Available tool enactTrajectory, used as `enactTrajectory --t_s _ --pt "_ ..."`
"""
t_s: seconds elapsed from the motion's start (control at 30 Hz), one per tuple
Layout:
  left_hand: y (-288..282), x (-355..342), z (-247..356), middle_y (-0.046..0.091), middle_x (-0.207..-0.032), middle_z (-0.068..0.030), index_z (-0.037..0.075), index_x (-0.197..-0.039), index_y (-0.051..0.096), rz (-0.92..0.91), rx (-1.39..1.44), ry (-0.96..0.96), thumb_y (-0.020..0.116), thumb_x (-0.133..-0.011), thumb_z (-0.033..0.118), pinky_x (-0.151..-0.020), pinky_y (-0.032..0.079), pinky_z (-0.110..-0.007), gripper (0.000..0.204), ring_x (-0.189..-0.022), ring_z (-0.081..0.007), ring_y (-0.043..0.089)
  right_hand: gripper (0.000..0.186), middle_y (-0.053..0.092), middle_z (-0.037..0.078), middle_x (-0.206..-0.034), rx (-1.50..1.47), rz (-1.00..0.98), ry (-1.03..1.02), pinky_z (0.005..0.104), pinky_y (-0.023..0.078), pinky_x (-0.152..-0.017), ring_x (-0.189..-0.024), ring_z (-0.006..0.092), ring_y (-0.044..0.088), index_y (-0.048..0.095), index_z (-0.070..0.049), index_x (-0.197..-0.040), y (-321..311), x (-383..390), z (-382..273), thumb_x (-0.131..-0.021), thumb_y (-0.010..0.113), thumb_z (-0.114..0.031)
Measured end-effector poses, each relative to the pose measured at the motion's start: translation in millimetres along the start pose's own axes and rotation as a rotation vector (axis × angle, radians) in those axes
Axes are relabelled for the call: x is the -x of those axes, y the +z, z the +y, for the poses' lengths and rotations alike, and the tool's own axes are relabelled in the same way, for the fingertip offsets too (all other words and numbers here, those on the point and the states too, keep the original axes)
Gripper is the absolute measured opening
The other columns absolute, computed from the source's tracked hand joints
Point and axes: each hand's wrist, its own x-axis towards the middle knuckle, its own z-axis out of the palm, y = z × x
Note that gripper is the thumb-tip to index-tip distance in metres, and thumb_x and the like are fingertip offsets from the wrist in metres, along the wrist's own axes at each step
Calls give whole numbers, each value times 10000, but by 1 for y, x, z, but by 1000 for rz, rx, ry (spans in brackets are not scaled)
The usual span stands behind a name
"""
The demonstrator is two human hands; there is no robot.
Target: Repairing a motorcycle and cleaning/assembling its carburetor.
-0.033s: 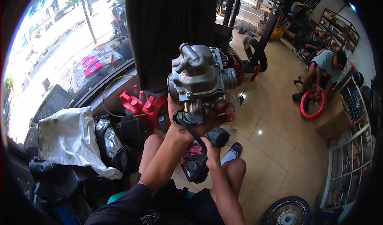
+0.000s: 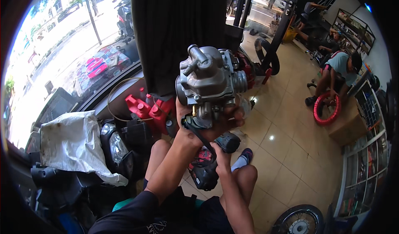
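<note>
Carburetor (image 2: 208, 78), silver and bulky, is held up on the left hand (image 2: 216, 129), in front of a black curtain (image 2: 178, 22); the palm comes from beneath, likely to bear the weight while leaving the upper metal body open to view. That hand's fingers curl round the underside, gripping it. A black strap-like cable (image 2: 199, 137) hangs from below it toward the right hand (image 2: 222, 156), which is lower, beside a red-and-black power tool (image 2: 204, 179); from where I stand I cannot tell whether those fingers close on anything. On the left, red jugs (image 2: 157, 117) and a white sheet (image 2: 70, 142) crowd the side, so room there looks tight. More space lies rightward over the tiled floor (image 2: 286, 144), bounded by a spoked wheel (image 2: 299, 225) and a co-worker (image 2: 341, 63) bent over a red ring (image 2: 316, 112)
</note>
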Motion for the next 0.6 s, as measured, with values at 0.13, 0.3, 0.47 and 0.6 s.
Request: enactTrajectory --t_s 0.13,0.3,0.47,0.6 --pt "-16 -2 7 462 -653 32 94 -1285 430 -120 112 -38 527 -846 329 -611 347 -265 507 -514 -88 438 118 587 4 -710 30 21 -128 235 424 -486 -502 92 513 601 -78 -794 3 6 -8 -754 672 -163" --pt "-27 -1 7 586 -899 -174 28 -1112 541 -439 245 -35 374 -772 659 -624 340 -327 736 -594 -205 515 114 573 -9 -697 -8 23 -42 229 427 -501 -509 88 509 599 -80 -799 2 7 -9 -756 669 -159" --pt "-12 7 1 602 -957 -186 17 -1120 538 -261 145 120 395 -831 562 -612 416 -330 633 -647 -232 573 100 581 -13 -706 -18 -34 -13 228 425 -499 -513 90 511 602 -86 -802 -7 -5 0 -758 665 -150" --pt "0 10 2 617 -915 -143 18 -1074 556 42 115 160 441 -837 437 -615 470 -325 495 -710 -238 589 86 584 -12 -704 64 -58 -52 228 425 -495 -502 89 508 603 -87 -797 -10 -10 3 -757 660 -137"
